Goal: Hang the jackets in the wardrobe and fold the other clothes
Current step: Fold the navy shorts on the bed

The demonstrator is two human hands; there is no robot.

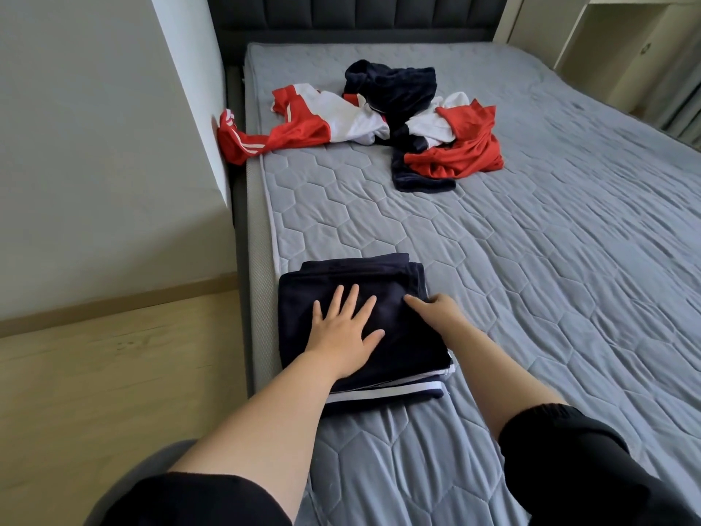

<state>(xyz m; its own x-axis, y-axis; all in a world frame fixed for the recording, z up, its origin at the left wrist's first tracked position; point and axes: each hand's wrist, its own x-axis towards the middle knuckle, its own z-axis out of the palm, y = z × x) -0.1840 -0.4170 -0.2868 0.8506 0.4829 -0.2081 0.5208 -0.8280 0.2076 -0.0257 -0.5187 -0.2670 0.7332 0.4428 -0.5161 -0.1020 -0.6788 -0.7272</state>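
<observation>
In the head view, the folded navy garment (409, 339) lies directly under both hands, on the mattress (531, 260). It looks soft, light and limp, so it is best lifted from beneath its folded edges. The left hand (343, 328) lies flat on top with fingers spread, gripping nothing. The right hand (436, 309) touches the garment's right edge — I cannot tell whether it pinches. The unfolded clothes (447, 146) lie well beyond the fingertips.

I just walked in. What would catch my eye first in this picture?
The left hand lies flat on a folded navy garment at the near edge of the grey mattress, and the right hand touches the garment's right side. Farther up sits a jumbled heap of red, white and navy clothes, one red sleeve hanging off the left side.
</observation>
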